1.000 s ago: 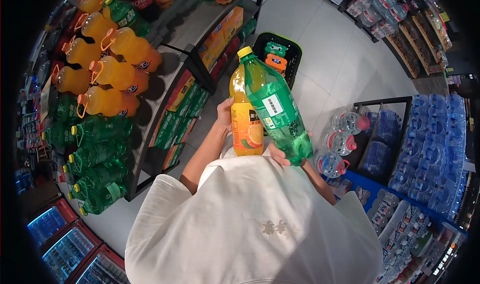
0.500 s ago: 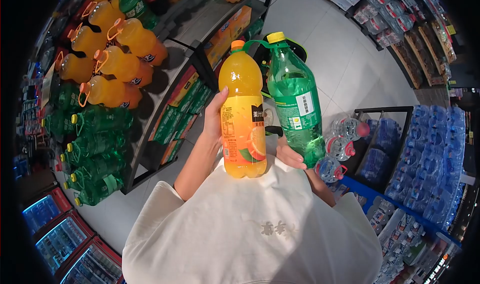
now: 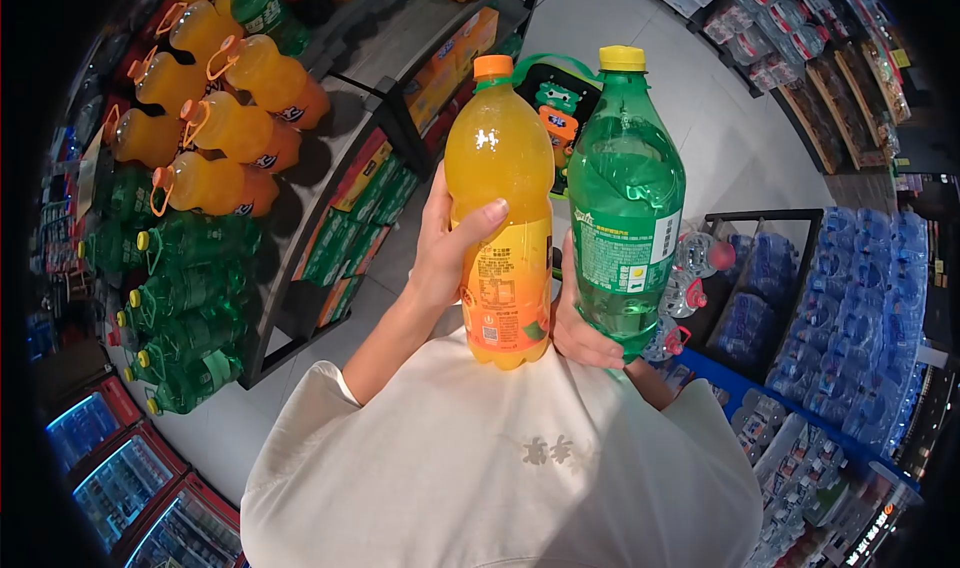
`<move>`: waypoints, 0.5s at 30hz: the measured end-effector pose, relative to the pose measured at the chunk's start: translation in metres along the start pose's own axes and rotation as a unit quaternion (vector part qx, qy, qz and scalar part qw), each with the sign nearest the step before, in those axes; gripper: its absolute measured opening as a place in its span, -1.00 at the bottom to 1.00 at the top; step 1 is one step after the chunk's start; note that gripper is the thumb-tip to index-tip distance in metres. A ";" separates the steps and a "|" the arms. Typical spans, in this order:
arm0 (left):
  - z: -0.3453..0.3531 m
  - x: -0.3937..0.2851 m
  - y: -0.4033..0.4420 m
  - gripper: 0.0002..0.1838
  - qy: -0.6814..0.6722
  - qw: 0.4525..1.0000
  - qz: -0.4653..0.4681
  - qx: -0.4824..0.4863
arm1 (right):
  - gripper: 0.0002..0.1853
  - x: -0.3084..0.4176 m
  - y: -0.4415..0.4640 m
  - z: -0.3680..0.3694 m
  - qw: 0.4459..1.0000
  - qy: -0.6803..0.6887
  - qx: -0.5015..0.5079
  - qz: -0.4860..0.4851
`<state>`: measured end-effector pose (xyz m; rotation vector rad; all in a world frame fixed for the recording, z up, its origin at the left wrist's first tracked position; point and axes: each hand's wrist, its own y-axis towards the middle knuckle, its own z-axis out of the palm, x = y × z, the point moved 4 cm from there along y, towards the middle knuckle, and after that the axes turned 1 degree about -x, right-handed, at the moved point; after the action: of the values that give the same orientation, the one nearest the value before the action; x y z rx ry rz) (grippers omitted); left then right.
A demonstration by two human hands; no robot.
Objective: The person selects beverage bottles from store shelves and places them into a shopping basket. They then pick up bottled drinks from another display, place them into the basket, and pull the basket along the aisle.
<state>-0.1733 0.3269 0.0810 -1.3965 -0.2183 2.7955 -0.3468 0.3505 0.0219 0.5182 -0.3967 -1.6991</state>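
Note:
My left hand [image 3: 450,243] is wrapped around an orange juice bottle [image 3: 500,158] with an orange cap, its thumb across the front. The small print and barcode side of its label faces me. A green soda bottle [image 3: 625,178] with a yellow cap stands nearly upright in my right hand [image 3: 585,333], whose fingers curl under and around its lower side. The two bottles are side by side in front of my white shirt [image 3: 500,448], a narrow gap between them. Part of my right hand is hidden behind the green bottle.
Left, a shelf [image 3: 385,43] carries orange soda bottles [image 3: 230,123] and green bottles [image 3: 190,308]. A black item with a green rim and cartoon figures [image 3: 557,108] shows behind the held bottles. Blue-tinted water packs [image 3: 850,308] stand right; drink coolers [image 3: 130,488] are lower left.
Both bottles look larger, and the green one has moved right and become more upright. The juice bottle has turned, its picture side now facing away to the right. My left thumb lies further across it.

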 end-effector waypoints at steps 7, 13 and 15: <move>0.002 0.003 0.001 -0.37 -0.016 1.000 -0.022 -0.004 | -0.32 -0.009 0.010 0.007 0.999 0.047 0.025 0.005; -0.001 0.008 0.004 -0.38 -0.007 1.000 -0.018 -0.019 | -0.34 0.000 0.001 -0.014 0.983 0.104 0.146 0.030; -0.002 0.009 0.004 -0.38 -0.005 1.000 -0.017 -0.023 | -0.34 0.001 0.002 -0.017 0.975 0.118 0.185 0.039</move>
<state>-0.1764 0.3234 0.0722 -1.3738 -0.3040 2.7891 -0.3363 0.3500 0.0082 0.9543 -0.5566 -1.4722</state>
